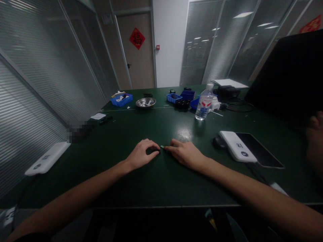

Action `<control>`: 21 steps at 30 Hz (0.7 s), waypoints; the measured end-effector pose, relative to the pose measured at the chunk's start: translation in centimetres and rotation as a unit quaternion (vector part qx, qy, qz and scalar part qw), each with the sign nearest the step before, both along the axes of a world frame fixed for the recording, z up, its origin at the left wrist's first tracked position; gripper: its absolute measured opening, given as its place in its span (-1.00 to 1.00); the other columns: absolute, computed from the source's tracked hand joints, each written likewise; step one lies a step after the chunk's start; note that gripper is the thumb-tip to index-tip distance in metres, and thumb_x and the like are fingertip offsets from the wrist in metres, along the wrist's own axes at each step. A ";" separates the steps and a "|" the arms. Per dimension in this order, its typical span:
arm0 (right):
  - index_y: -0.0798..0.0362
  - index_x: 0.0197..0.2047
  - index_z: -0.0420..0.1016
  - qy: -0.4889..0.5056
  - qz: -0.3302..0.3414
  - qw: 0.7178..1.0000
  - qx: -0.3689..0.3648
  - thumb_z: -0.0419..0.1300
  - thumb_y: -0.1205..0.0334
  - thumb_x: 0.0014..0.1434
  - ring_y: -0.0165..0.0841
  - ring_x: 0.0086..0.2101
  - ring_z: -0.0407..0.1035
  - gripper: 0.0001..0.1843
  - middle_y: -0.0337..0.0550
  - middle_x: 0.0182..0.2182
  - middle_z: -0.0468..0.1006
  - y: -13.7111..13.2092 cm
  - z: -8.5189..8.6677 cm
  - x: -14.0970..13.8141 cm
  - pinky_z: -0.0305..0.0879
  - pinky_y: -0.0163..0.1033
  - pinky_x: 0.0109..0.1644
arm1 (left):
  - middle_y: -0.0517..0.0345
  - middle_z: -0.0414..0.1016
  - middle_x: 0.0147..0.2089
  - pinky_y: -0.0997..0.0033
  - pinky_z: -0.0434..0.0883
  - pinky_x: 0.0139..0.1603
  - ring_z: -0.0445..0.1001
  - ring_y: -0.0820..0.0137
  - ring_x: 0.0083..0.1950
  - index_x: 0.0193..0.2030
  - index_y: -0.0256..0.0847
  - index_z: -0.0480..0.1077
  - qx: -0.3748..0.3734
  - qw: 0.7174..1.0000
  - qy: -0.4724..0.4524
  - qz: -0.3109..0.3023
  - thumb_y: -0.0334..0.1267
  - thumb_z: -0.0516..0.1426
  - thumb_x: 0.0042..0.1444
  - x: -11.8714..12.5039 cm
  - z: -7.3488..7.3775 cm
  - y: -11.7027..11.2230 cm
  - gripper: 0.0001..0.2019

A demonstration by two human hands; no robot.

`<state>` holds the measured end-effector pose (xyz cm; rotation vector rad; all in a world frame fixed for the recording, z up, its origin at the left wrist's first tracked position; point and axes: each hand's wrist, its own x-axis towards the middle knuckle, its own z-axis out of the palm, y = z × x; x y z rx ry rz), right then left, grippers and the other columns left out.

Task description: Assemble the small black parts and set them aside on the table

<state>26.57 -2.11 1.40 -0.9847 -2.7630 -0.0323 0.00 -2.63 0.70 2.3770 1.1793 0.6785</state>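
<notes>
Both my hands rest on the dark green table (pixel 156 181), fingertips nearly meeting at its middle. My left hand (pixel 141 154) is curled, its fingers pinched on a small dark part (pixel 155 152) that is hard to make out. My right hand (pixel 183 152) is also closed in a pinch, and a tiny teal piece (pixel 162 146) shows at its fingertips. The two small parts sit close together between the hands.
A water bottle (pixel 204 102) stands behind my hands. Blue bins (pixel 121 99) (pixel 188 95), a metal bowl (pixel 145 102) and black parts (pixel 182 104) lie farther back. A white device (pixel 237 147) on a dark tablet (pixel 259 153) lies right; another white device (pixel 46 158) lies left. Someone's hand (pixel 315 141) shows at the right edge.
</notes>
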 end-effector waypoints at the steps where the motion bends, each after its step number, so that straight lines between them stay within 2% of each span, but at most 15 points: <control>1: -0.10 0.29 0.42 -0.006 -0.002 1.000 0.000 0.05 0.28 0.41 -0.41 -0.34 0.42 -0.57 -0.07 -0.04 0.47 0.0 0.0 0.0 0.25 -0.32 -0.33 | 0.16 0.56 -0.09 0.20 0.36 0.03 0.45 0.28 -0.05 -0.03 -0.09 0.53 0.001 1.000 0.002 -0.002 -0.20 0.21 0.28 0.0 0.0 0.0 -0.84; 5: -0.11 0.30 0.41 -0.012 -0.025 1.000 -0.010 0.04 0.27 0.41 -0.40 -0.34 0.43 -0.56 -0.08 -0.05 0.48 -0.1 0.3 0.0 0.23 -0.32 -0.34 | 0.13 0.55 -0.06 0.21 0.37 0.02 0.45 0.28 -0.04 -0.03 -0.10 0.53 -0.015 1.000 0.010 -0.011 -0.20 0.21 0.28 -0.2 0.4 0.1 -0.83; 12: -0.07 0.19 0.47 0.007 -0.118 0.992 -0.049 0.02 0.23 0.42 -0.33 -0.29 0.47 -0.65 -0.08 -0.09 0.51 0.4 0.4 0.2 0.22 -0.30 -0.29 | 0.12 0.54 -0.02 0.23 0.39 0.04 0.46 0.29 -0.01 0.03 -0.10 0.52 -0.044 0.999 -0.008 -0.017 -0.22 0.20 0.29 -0.4 0.4 0.2 -0.80; 21: -0.05 0.15 0.48 0.041 -0.128 0.988 -0.073 0.02 0.20 0.43 -0.32 -0.23 0.47 -0.68 -0.08 -0.04 0.52 0.5 0.0 0.3 0.23 -0.30 -0.23 | 0.10 0.55 -0.02 0.20 0.40 0.05 0.47 0.27 0.00 0.01 -0.10 0.52 -0.046 0.999 -0.003 -0.016 -0.18 0.21 0.29 -0.4 0.3 0.3 -0.80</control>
